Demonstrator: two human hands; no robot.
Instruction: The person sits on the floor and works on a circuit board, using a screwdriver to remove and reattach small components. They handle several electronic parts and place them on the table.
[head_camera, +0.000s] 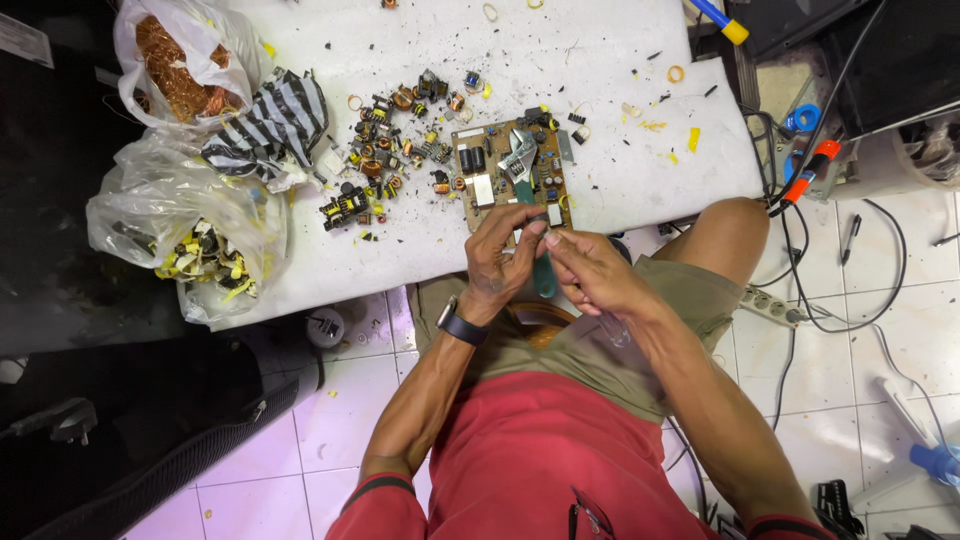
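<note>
Pretty cluttered bench here; a brown circuit board is lying flat near the front edge of a white table, studded with parts and a metal heat sink. Just in front of the board, both hands are brought together over the lap; the left hand, with a dark watch on the wrist, is curled closed, and the right hand is pinched shut against its fingertips. Something small looks to be pinched between them, but what it is cannot be told; a teal handle is seen poking down between the hands, probably a tool, though which hand holds it cannot be told either.

Left of the board, a scatter of pulled coils and transformers is spread out; further left, a striped bag and two clear bags are parked, one stuffed with copper wire, one with yellow-taped cores. Right of the board, off the table, an orange-handled tool and cables are seen on the tiled floor.

As for handling, the board is judged stiff and light, but brittle at the solder joints and prickly underneath; it would best be taken by its bare edges, not by the tall parts. Any small part pinched off it would be light and easily dropped, so a fingertip pinch seems right.
</note>
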